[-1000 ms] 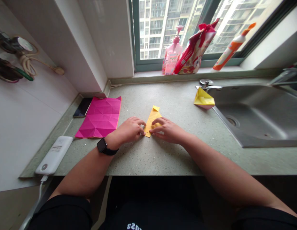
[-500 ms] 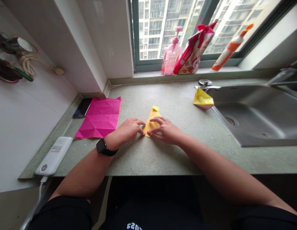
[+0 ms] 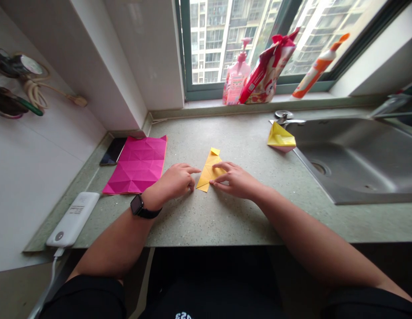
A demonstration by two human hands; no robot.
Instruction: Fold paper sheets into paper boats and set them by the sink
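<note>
A folded piece of yellow-orange paper (image 3: 206, 173) lies flat on the counter in front of me, with a small flap at its far end and a creased fold at its near end. My right hand (image 3: 234, 179) rests on the paper's right side, fingers spread and a fingertip pressing near the lower fold. Just left of the paper is my left hand (image 3: 179, 179), its index finger stretched towards the paper's edge and the other fingers curled; it holds nothing. A black watch (image 3: 139, 205) is on the left wrist.
Creased magenta paper (image 3: 137, 165) lies left, partly over a dark phone (image 3: 113, 150). A white power bank (image 3: 72, 219) with a cable sits nearer. A folded yellow paper shape (image 3: 281, 138) stands beside the steel sink (image 3: 365, 164). A pump bottle (image 3: 237, 82) stands on the sill.
My left hand has drawn slightly left, off the paper's lower corner. My right hand has shifted a little right, and more of the near fold shows.
</note>
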